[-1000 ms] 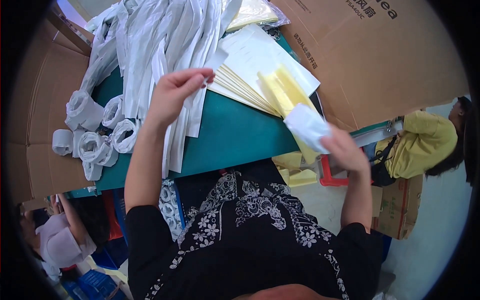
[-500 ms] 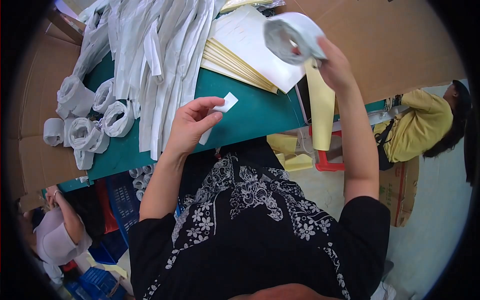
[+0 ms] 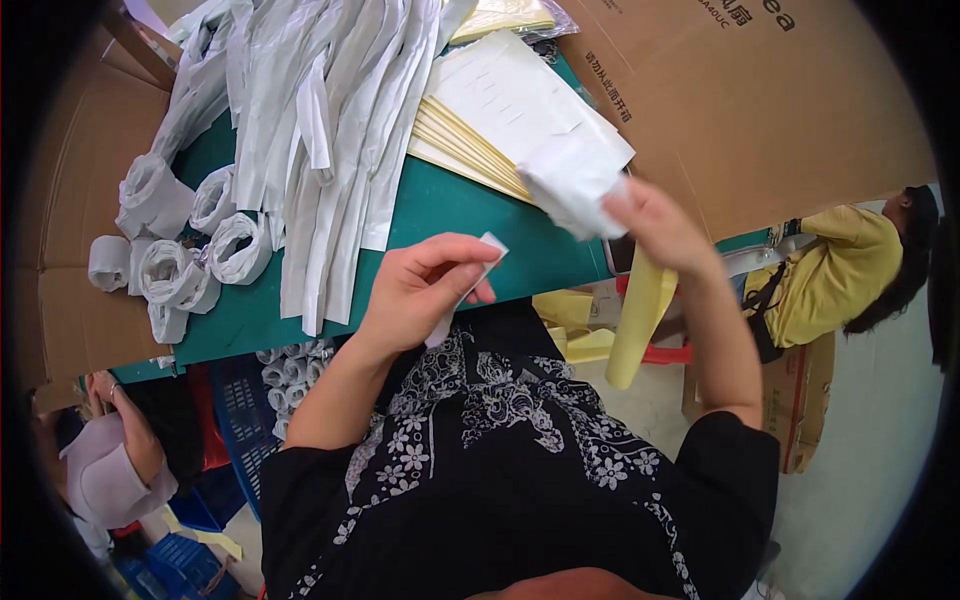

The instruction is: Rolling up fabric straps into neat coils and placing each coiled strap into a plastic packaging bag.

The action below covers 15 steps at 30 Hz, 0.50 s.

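Fingers (image 3: 460,246) of the left hand (image 3: 412,290) curl, pinching a white strip (image 3: 442,326).

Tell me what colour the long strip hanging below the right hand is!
The long strip is yellow; the head view shows it best.

1. On the left part of the counter (image 3: 400,255), several coils (image 3: 170,272) stand clustered beside the left cardboard (image 3: 80,310).
2. Strips (image 3: 345,150) lie right of the coils, stretching from the far side toward the near edge.
3. Right of the strips lies a sheet stack (image 3: 520,100), a bagged packet (image 3: 503,18) behind it.
4. The right cardboard (image 3: 760,130) stands right of the stack.
5. The left hand (image 3: 425,285) holds a slip (image 3: 440,331) at the near edge; the right hand (image 3: 655,225) holds a roll (image 3: 575,185) before the stack.
6. A band (image 3: 636,335) hangs below the right hand.
7. Below the counter, at left, more coils (image 3: 292,378) sit beside a crate (image 3: 238,420).
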Available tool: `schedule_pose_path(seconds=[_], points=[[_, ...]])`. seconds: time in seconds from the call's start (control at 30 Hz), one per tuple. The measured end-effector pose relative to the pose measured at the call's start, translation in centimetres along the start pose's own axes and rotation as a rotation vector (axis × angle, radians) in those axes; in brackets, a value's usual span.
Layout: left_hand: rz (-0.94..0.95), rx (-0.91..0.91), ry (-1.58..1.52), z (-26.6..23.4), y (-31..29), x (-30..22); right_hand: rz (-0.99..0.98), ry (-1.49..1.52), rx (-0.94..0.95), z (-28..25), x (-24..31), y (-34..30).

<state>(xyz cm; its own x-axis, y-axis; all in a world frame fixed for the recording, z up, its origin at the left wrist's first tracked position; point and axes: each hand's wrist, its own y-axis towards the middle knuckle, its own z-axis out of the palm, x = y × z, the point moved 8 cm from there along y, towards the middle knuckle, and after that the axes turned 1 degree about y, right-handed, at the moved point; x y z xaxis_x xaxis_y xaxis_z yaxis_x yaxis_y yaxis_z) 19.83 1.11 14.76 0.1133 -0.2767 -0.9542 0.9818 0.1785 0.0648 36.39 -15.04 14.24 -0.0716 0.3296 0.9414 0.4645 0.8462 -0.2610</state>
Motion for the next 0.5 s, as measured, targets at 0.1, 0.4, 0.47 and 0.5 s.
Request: schedule_pose_path(seconds=[0.1, 0.4, 0.47, 0.5], points=[[-0.100, -0.035, -0.054, 0.8, 0.7, -0.4, -0.146, -0.060, -0.144, 5.6, 2.8, -1.1], [-0.209, -0.171, 0.051, 0.1, 1.7, 3.7, -0.322, -0.363, -0.234, 9.4, 1.2, -0.4], [-0.213, -0.171, 0.074, -0.4, 1.7, 3.9, -0.372, -0.387, -0.224, 10.0, 1.6, -0.2], [-0.239, -0.165, 0.146, -0.7, 1.6, 4.2, -0.424, -0.415, -0.218, 10.4, 1.9, -0.2]])
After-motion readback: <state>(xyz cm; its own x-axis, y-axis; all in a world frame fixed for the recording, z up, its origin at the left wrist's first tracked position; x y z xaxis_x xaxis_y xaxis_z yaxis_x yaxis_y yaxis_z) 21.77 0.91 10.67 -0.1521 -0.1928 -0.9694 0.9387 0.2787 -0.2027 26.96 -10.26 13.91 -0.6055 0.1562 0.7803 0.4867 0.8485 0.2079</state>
